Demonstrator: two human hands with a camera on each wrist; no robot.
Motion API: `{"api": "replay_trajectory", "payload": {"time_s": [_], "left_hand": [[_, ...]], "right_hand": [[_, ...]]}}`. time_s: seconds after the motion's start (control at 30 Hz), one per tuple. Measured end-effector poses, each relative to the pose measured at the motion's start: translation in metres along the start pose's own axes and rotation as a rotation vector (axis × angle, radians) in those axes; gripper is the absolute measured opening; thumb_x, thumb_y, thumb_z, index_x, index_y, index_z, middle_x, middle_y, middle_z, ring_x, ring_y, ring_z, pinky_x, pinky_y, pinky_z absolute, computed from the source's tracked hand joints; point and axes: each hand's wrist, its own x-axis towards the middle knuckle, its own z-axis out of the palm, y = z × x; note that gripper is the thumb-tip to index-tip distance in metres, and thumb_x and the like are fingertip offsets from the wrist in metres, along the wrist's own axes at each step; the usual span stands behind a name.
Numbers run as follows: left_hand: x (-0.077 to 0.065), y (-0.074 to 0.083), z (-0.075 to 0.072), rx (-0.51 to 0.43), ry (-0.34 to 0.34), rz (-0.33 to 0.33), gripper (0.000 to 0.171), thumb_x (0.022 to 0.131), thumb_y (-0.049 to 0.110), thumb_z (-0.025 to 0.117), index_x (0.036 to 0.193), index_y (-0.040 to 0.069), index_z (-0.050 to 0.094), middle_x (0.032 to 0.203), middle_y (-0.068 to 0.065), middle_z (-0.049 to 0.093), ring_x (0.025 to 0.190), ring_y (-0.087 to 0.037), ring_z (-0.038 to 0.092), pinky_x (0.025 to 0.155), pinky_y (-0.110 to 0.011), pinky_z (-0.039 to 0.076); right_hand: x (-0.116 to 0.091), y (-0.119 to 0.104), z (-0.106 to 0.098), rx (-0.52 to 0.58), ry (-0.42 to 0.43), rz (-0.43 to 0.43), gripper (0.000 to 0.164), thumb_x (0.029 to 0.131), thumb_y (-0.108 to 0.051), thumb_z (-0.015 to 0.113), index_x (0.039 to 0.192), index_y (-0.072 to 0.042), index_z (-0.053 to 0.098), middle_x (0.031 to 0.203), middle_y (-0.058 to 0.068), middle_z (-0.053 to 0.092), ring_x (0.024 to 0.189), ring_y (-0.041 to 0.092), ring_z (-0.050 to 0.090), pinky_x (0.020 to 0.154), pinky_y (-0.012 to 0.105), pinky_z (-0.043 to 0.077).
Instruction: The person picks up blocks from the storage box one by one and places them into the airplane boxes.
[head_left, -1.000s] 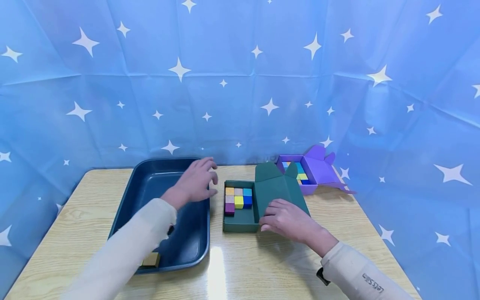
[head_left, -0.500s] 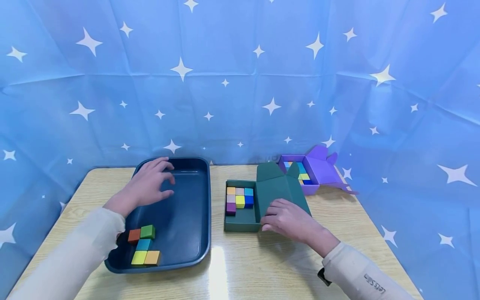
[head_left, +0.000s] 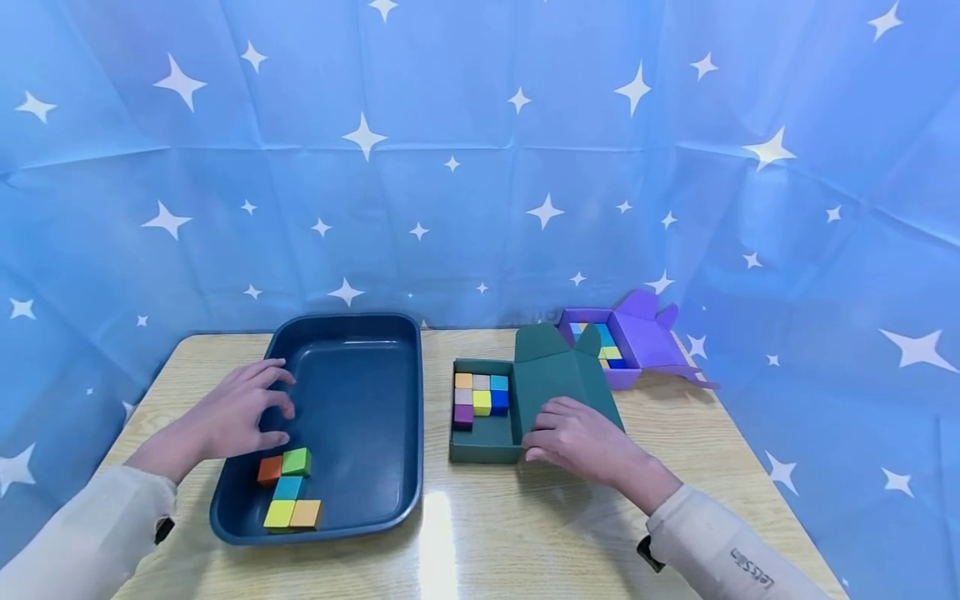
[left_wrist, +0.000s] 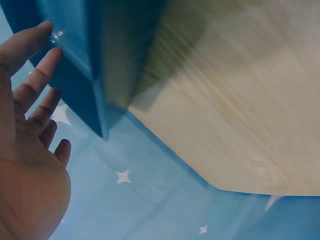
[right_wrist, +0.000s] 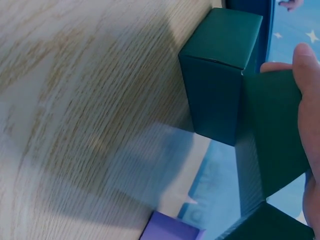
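Observation:
My left hand (head_left: pixel 232 414) hovers over the left side of a dark blue tray (head_left: pixel 356 425), fingers spread and loosely bent, holding nothing. Just below it in the tray lie a red-orange block (head_left: pixel 270 472), a green block (head_left: pixel 297 461), a teal block (head_left: pixel 289 488), a yellow block (head_left: pixel 280 514) and a light orange block (head_left: pixel 306 514). My right hand (head_left: pixel 581 442) grips the near edge of the green box's lid (head_left: pixel 551 379); in the right wrist view the thumb and a finger pinch the lid (right_wrist: pixel 275 130). The green box (head_left: pixel 483 454) holds several coloured cubes, its front right part bare.
Behind the green lid, a purple box (head_left: pixel 622 380) with several cubes stands with its lid (head_left: pixel 660 342) folded out to the right. A wooden table (head_left: pixel 495 533) carries everything. A blue star-patterned cloth (head_left: pixel 450 192) hangs along the back and sides.
My left hand has moved left from the tray's right rim to its left side and lower, uncovering the blocks in the tray. The right hand stays on the lid.

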Motion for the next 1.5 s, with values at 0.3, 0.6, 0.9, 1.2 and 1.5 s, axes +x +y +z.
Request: {"api": "replay_trajectory", "payload": {"time_s": [0.3,0.6,0.9,1.2,1.5], "left_hand": [[-0.013,0.003,0.009,0.045,-0.08,-0.016,0.023,0.068,0.043,0.085,0.078,0.03,0.068,0.128,-0.011,0.059,0.137,-0.042,0.032,0.108,-0.067,0.029],[-0.015,0.002,0.013,0.057,-0.132,-0.03,0.034,0.057,0.05,0.089,0.074,0.03,0.068,0.128,-0.012,0.059,0.137,-0.043,0.032,0.11,-0.066,0.027],[-0.016,0.002,0.018,0.077,-0.127,-0.026,0.028,0.059,0.045,0.089,0.069,0.033,0.065,0.123,-0.009,0.061,0.135,-0.042,0.036,0.111,-0.065,0.028],[-0.017,0.0,0.023,0.076,-0.081,-0.027,0.024,0.063,0.037,0.089,0.07,0.029,0.068,0.12,-0.009,0.062,0.134,-0.04,0.036,0.11,-0.063,0.028],[-0.013,-0.005,0.025,0.081,-0.04,-0.039,0.019,0.067,0.033,0.086,0.072,0.024,0.069,0.12,-0.01,0.063,0.133,-0.04,0.036,0.11,-0.063,0.029]], "right_hand": [[-0.001,0.001,-0.002,0.002,-0.005,0.0,0.032,0.099,-0.042,0.051,0.098,-0.022,0.076,0.091,-0.011,0.073,0.09,0.008,0.064,0.094,0.032,0.053],[-0.001,0.0,-0.002,-0.011,-0.01,0.0,0.031,0.099,-0.042,0.05,0.099,-0.023,0.076,0.092,-0.012,0.073,0.09,0.008,0.064,0.094,0.031,0.053],[-0.001,0.0,-0.001,-0.001,-0.004,-0.002,0.027,0.097,-0.04,0.055,0.098,-0.023,0.076,0.091,-0.012,0.073,0.09,0.008,0.064,0.094,0.031,0.053],[-0.001,0.0,0.0,-0.012,-0.011,-0.005,0.025,0.097,-0.039,0.057,0.099,-0.024,0.076,0.092,-0.013,0.073,0.091,0.008,0.064,0.095,0.031,0.053],[0.0,-0.002,-0.001,-0.007,-0.018,0.0,0.031,0.099,-0.042,0.05,0.098,-0.024,0.076,0.091,-0.013,0.072,0.09,0.008,0.064,0.095,0.031,0.053]]}}
